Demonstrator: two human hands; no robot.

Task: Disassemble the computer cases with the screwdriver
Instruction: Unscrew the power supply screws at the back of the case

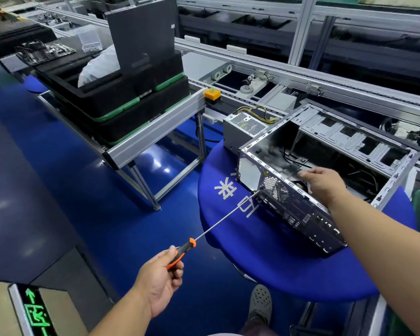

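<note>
Two hands are busy. The left hand point(161, 270) grips the screwdriver point(199, 236) by its orange and black handle, and the tip touches the back of the case point(298, 209). The right hand point(321, 181) rests on the case's top edge, fingers bent over it. The case sits open on a round blue table point(264, 258). Behind it runs a gray conveyor point(289, 71). Left of the case, black trays point(121, 103) sit on a metal rack. Below is a shiny blue floor point(95, 202).

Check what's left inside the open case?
Inside the computer case, black cables lie loose on the floor and an empty drive cage lines the far wall. The right hand on the rim hides the near corner; no motherboard shows.
</note>
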